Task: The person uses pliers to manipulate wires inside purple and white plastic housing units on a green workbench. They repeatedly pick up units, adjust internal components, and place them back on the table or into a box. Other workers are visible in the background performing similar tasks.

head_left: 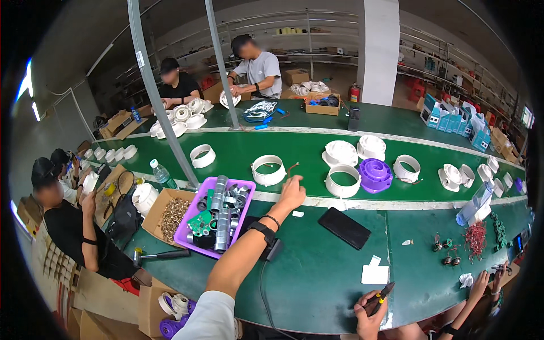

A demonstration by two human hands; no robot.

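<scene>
Purple tray [191, 247] of metal cylinders [222, 229], green boards [199, 224], carton [152, 222] of brassy bits [173, 215] alongside, right hand [368, 324] wrapped round pliers [386, 290], left hand [292, 194] near white ring [269, 179], grip unclear

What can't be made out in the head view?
All head view:
Left hand and red wire: too small to tell whether the fingertips touch it.
Pliers: handle ends hidden by the right hand.
Purple tray: most of its bottom hidden by metal tubes and other parts.
Carton at lower left: base cut off by the picture's lower edge.
</scene>
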